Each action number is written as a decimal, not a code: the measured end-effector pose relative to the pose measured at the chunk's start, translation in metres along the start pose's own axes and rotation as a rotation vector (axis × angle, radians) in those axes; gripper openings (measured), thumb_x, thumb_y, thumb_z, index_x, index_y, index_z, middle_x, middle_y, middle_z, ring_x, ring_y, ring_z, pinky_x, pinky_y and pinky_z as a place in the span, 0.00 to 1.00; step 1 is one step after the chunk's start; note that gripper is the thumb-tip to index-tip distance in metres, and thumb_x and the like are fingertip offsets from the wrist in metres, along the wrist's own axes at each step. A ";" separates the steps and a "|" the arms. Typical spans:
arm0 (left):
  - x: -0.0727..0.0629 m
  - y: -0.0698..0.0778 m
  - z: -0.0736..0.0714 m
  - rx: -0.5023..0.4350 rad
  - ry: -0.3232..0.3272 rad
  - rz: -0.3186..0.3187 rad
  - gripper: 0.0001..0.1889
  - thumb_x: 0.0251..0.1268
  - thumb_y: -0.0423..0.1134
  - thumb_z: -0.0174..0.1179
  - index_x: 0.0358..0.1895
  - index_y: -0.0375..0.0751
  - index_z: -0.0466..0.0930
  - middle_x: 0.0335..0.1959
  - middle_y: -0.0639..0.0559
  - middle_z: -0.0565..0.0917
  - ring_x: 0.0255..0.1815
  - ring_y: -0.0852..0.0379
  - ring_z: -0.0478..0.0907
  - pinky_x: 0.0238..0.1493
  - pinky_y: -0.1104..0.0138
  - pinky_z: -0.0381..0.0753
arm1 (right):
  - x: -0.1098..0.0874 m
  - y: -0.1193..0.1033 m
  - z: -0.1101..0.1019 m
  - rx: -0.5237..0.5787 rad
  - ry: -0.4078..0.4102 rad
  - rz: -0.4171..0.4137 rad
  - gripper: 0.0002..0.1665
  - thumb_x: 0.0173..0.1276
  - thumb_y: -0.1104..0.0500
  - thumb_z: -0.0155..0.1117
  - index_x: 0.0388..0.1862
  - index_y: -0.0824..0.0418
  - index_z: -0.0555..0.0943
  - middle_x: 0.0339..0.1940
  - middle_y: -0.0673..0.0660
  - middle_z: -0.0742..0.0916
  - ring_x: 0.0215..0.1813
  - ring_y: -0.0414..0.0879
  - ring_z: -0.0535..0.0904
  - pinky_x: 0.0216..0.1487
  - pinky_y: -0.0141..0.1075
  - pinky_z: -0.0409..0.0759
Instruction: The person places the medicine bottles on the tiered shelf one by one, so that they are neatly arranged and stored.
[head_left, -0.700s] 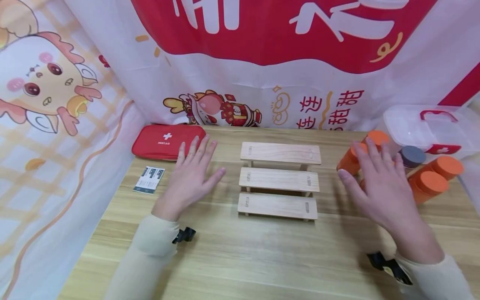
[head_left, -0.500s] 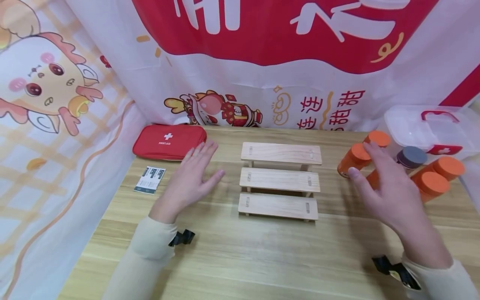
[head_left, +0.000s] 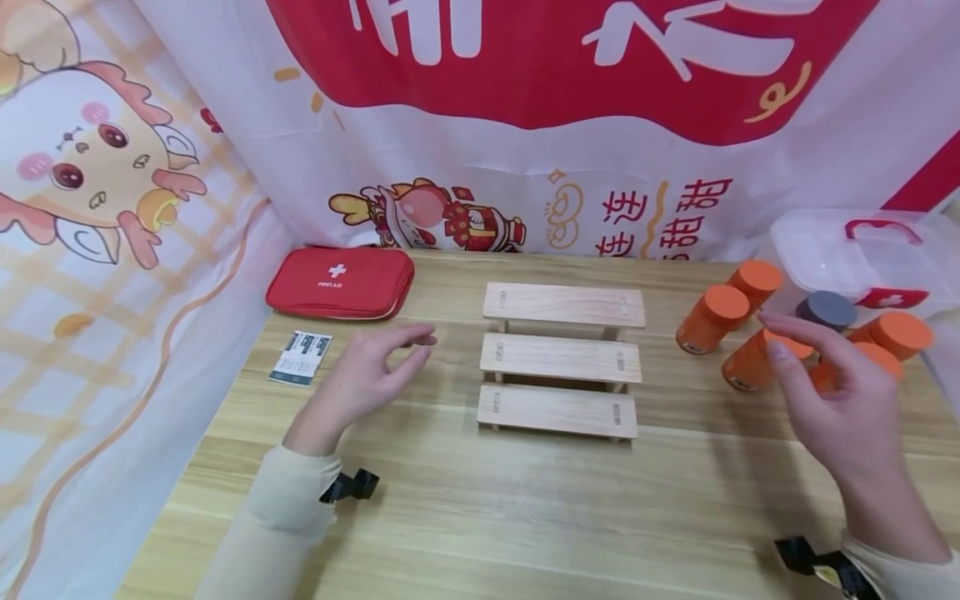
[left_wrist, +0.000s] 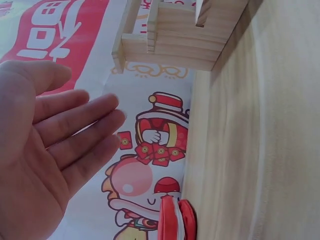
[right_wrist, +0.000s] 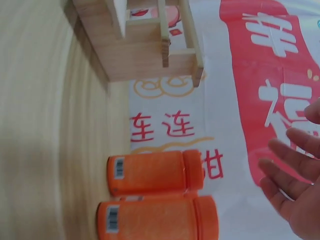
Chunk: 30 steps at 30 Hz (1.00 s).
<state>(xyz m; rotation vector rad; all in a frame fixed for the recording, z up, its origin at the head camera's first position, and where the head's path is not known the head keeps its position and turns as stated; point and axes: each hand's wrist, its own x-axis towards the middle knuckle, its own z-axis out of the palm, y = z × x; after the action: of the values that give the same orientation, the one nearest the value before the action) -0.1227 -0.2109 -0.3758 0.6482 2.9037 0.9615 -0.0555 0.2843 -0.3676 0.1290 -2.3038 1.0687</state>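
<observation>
My left hand (head_left: pixel 367 375) is held over the wooden table, loosely bent and holding nothing; in the left wrist view its fingers (left_wrist: pixel 90 137) are relaxed and apart. Beyond it lies a red first-aid pouch (head_left: pixel 337 283), with a small printed packet (head_left: pixel 300 357) to its left. My right hand (head_left: pixel 847 408), also holding nothing, hovers at the orange bottles, overlapping several of them in the head view. Nearest its fingertips is one orange bottle (head_left: pixel 748 365); two others (head_left: pixel 708 325) stand behind. A grey-capped bottle (head_left: pixel 827 310) is partly hidden. The right wrist view shows loosely bent fingers (right_wrist: pixel 285 175).
A three-step wooden display stand (head_left: pixel 561 358) occupies the middle of the table (head_left: pixel 525 517). At the back right is a clear plastic box (head_left: pixel 810 250) with a red handle. Printed cloth (head_left: pixel 465 158) hangs behind the table and along its left side.
My right hand has drawn back toward the right and front, uncovering several orange bottles. The left hand has pulled back from the pouch, its fingers bending more. The objects on the table stay put.
</observation>
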 end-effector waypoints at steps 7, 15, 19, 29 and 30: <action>-0.005 -0.005 0.003 -0.075 -0.089 -0.029 0.19 0.80 0.43 0.64 0.68 0.44 0.85 0.63 0.49 0.90 0.67 0.47 0.86 0.70 0.45 0.84 | -0.012 0.009 -0.009 0.030 0.022 0.056 0.19 0.77 0.70 0.65 0.64 0.64 0.88 0.58 0.25 0.86 0.58 0.27 0.80 0.59 0.13 0.74; -0.013 -0.013 0.012 -0.141 -0.150 -0.024 0.19 0.80 0.42 0.65 0.67 0.43 0.85 0.65 0.49 0.88 0.69 0.46 0.84 0.71 0.45 0.84 | -0.024 0.022 -0.015 0.041 0.039 0.068 0.20 0.75 0.75 0.64 0.63 0.70 0.86 0.58 0.28 0.87 0.61 0.26 0.81 0.63 0.12 0.74; -0.016 -0.014 0.020 -0.176 -0.183 -0.047 0.20 0.79 0.40 0.66 0.69 0.42 0.84 0.66 0.49 0.88 0.68 0.46 0.84 0.71 0.44 0.83 | -0.030 0.026 -0.017 0.017 0.039 0.106 0.20 0.74 0.75 0.66 0.63 0.68 0.86 0.57 0.27 0.87 0.58 0.25 0.82 0.60 0.11 0.75; -0.021 -0.015 0.033 -0.270 -0.269 -0.107 0.24 0.77 0.41 0.67 0.73 0.44 0.80 0.69 0.53 0.86 0.70 0.49 0.83 0.75 0.45 0.80 | -0.042 0.032 -0.018 0.024 0.046 0.197 0.21 0.73 0.74 0.68 0.63 0.67 0.86 0.56 0.30 0.88 0.56 0.26 0.83 0.60 0.12 0.76; -0.021 -0.015 0.034 -0.276 -0.274 -0.105 0.24 0.78 0.42 0.67 0.73 0.44 0.80 0.69 0.53 0.86 0.70 0.48 0.83 0.75 0.45 0.80 | -0.043 0.033 -0.018 0.019 0.054 0.206 0.21 0.74 0.74 0.68 0.64 0.66 0.86 0.56 0.30 0.88 0.55 0.26 0.83 0.59 0.12 0.76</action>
<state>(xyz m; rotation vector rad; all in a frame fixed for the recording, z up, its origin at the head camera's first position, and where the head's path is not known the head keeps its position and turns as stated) -0.1042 -0.2109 -0.4148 0.5533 2.4824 1.1313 -0.0223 0.3127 -0.4043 -0.1306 -2.2960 1.1806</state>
